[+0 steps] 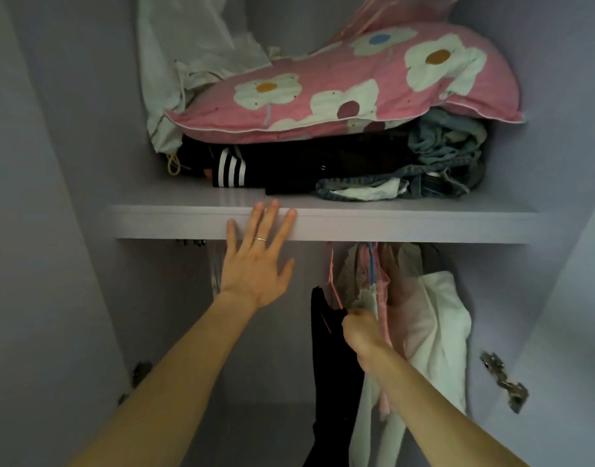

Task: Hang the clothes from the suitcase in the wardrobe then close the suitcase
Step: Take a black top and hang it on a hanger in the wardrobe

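Head — blurred right hand (360, 333) grips black garment (333, 369) — hanger (331, 269) top hidden.

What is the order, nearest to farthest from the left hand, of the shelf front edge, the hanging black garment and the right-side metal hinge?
1. The shelf front edge: the left hand's fingertips lie against it.
2. The black garment: hanging just right and below.
3. The metal hinge: far right, on the wardrobe side.
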A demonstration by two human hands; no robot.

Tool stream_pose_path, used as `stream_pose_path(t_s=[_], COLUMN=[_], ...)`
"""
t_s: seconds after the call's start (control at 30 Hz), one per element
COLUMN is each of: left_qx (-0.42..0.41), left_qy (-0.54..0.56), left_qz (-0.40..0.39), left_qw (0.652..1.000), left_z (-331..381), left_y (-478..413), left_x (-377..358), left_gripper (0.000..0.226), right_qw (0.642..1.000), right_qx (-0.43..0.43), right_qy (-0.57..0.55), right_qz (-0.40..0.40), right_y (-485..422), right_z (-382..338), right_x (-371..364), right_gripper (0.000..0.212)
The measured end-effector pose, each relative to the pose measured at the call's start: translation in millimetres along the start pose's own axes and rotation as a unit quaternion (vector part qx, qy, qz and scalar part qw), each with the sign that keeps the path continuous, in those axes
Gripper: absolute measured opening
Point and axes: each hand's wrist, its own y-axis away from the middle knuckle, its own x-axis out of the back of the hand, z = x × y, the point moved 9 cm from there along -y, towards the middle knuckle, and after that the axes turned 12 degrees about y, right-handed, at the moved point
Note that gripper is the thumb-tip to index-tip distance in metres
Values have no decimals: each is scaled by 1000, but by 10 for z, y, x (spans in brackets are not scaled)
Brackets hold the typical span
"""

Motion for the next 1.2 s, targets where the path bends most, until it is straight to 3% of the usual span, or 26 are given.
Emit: stream_pose_path(t_s=[0.13, 0.33, 0.43, 0.6, 0.77, 1.03, 1.2], left_qx=[4, -20, -16, -9, -16, 11, 58], left_qy=[7, -17, -20, -14, -14, -14, 26], left_qz=[87, 180, 207, 229, 238, 183, 102], left_qw=[996, 983, 978, 973, 971, 983, 993], left_z=[-13, -56, -34, -16, -11, 24, 104], left_y=[-52, -41, -49, -55, -50, -43, -21], left_x=[-116, -197, -204, -202, -224, -161, 5], left_gripper=[67, 62, 61, 61, 60, 58, 74], right_qw=[999, 994, 988, 977, 970, 984, 977], right_qx=[50, 96, 126, 170, 175, 73, 28], right_qy=[-6, -21, -29, -42, 13, 126, 210], right_qz=[21, 55, 80, 124, 169, 103, 24], right_y=[-332, -783, -917, -977, -995, -894, -506], right_z=[46, 234, 209, -92, -498, -285, -419], right_x=[-99, -309, -353, -272, -82, -43, 204], right_gripper=[32, 28, 21, 37, 38, 50, 64])
